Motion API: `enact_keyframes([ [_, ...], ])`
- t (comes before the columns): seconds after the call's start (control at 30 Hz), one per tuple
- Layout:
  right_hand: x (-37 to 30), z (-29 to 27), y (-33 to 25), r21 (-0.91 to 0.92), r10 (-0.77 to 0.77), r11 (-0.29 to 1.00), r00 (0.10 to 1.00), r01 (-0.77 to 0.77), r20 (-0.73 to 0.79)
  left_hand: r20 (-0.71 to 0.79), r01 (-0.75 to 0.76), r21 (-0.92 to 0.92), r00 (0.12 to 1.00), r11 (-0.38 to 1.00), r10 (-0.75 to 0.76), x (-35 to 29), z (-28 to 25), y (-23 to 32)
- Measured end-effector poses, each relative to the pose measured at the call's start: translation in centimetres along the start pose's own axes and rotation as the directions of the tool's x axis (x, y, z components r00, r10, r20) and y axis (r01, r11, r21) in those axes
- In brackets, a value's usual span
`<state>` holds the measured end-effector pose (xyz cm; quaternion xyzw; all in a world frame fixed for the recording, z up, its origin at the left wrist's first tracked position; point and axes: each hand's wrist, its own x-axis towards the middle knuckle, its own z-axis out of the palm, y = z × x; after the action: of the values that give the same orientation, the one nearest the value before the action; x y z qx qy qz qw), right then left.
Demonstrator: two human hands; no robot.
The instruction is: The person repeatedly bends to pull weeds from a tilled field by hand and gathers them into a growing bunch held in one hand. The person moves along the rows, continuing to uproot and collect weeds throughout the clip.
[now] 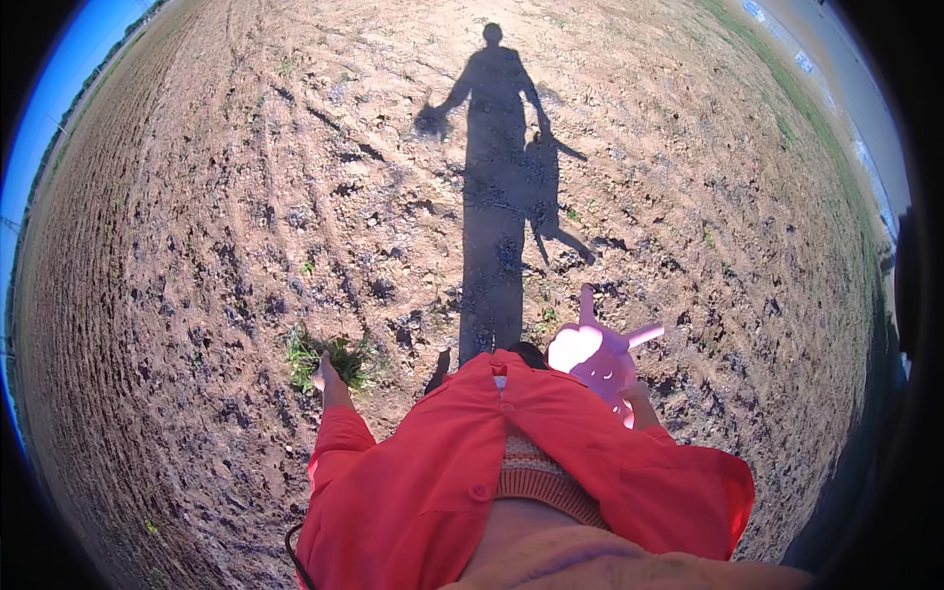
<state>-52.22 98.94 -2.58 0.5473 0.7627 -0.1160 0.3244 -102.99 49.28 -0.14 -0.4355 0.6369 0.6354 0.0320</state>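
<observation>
At my left side, my left hand (pixel 329 379) is closed around a clump of green weeds (pixel 301 360), whose leaves stick out on both sides of the fingers. My right hand (pixel 639 394) hangs by my right hip and grips a pink plastic stool (pixel 608 368). The stool is tipped over, its legs pointing outward, and sunlight glares on one side of it. My jacket partly covers the stool's near end. The fingers of my right hand are mostly hidden.
Rough brown soil (pixel 295 206) with clods and small sprouts surrounds me. My long shadow (pixel 494 177) stretches ahead. A green strip (pixel 787 74) borders the field at right, beside a pale strip. My red jacket (pixel 413 482) fills the lower middle.
</observation>
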Motion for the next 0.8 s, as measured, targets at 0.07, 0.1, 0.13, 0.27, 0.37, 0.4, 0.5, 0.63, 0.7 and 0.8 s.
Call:
enact_keyframes([
  [0.07,4.0,1.9,1.4,-0.081,-0.077,0.994,0.997,0.079,0.028,0.192,-0.009,0.131,0.981,0.991,-0.016,-2.0,8.2,1.6],
  [0.1,6.8,2.1,1.1,0.021,-0.033,0.999,0.997,0.032,0.065,0.233,0.011,0.089,0.972,0.996,-0.031,-4.0,10.5,3.0],
  [0.13,9.2,2.0,0.8,0.140,0.009,0.990,0.994,-0.024,0.105,0.252,-0.029,0.101,0.968,0.994,0.003,-3.8,13.2,3.5],
  [0.27,15.3,1.1,-1.9,0.283,0.056,0.953,0.982,-0.107,0.183,0.311,-0.202,0.154,0.939,0.967,0.146,-1.4,23.6,4.1],
  [0.37,19.5,-2.6,-7.0,0.246,-0.022,0.969,0.982,-0.025,0.185,0.269,-0.162,0.118,0.955,0.980,0.125,3.3,26.0,6.3],
  [0.4,21.5,-4.7,-8.0,0.247,-0.031,0.969,0.983,-0.014,0.178,0.236,-0.143,0.083,0.964,0.986,0.120,3.5,27.1,6.7],
  [0.5,25.0,-11.2,-13.1,0.242,-0.076,0.970,0.978,0.028,0.192,0.037,-0.090,0.083,0.996,0.992,0.087,4.6,26.6,8.9],
  [0.63,24.3,-22.4,-19.0,0.118,-0.090,0.989,0.996,0.088,0.011,-0.015,0.052,-0.056,0.998,0.997,-0.053,4.6,26.1,9.2],
  [0.7,25.6,-26.9,-22.2,0.158,-0.056,0.986,0.998,0.056,-0.006,-0.013,0.117,-0.155,0.993,0.981,-0.120,5.6,25.1,8.6],
  [0.8,28.2,-30.2,-25.8,0.252,0.019,0.968,0.998,-0.003,-0.060,-0.069,0.249,-0.106,0.964,0.963,-0.257,10.6,24.5,6.3],
])
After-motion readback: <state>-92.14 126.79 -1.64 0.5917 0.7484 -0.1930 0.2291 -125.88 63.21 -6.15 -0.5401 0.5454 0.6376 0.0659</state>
